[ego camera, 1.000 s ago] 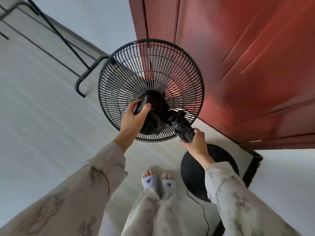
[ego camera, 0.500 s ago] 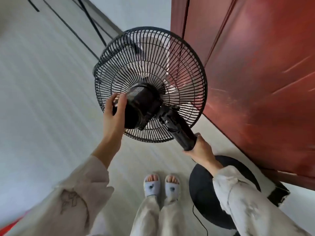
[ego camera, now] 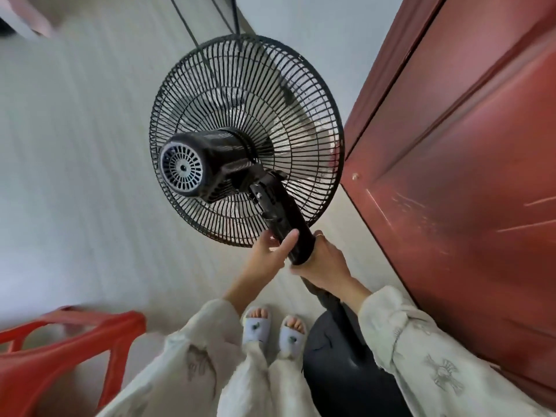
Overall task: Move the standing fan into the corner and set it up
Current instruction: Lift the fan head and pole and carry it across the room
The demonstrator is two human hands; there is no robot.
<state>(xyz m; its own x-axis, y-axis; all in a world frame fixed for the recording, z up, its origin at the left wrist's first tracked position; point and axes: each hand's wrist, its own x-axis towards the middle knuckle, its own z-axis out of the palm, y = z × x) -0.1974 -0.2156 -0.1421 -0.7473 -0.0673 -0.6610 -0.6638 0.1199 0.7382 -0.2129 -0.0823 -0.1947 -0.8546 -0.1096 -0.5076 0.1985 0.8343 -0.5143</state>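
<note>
Home interior, looks like a room or hallway. Cues: red-brown panelled wooden door (ego camera: pixel 469 164) filling the right of the frame, pale plank floor (ego camera: pixel 75 176), plain light wall (ego camera: pixel 316 19) at top. Person in soft printed pyjamas and open-toe slippers (ego camera: pixel 255 328) at bottom centre. Red plastic chair (ego camera: pixel 60 350) at lower left.

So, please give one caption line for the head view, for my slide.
Both hands, left and right, grip the black standing fan by its neck beside a red door.

Black standing fan (ego camera: pixel 246 142) upright — round base on floor.
</note>
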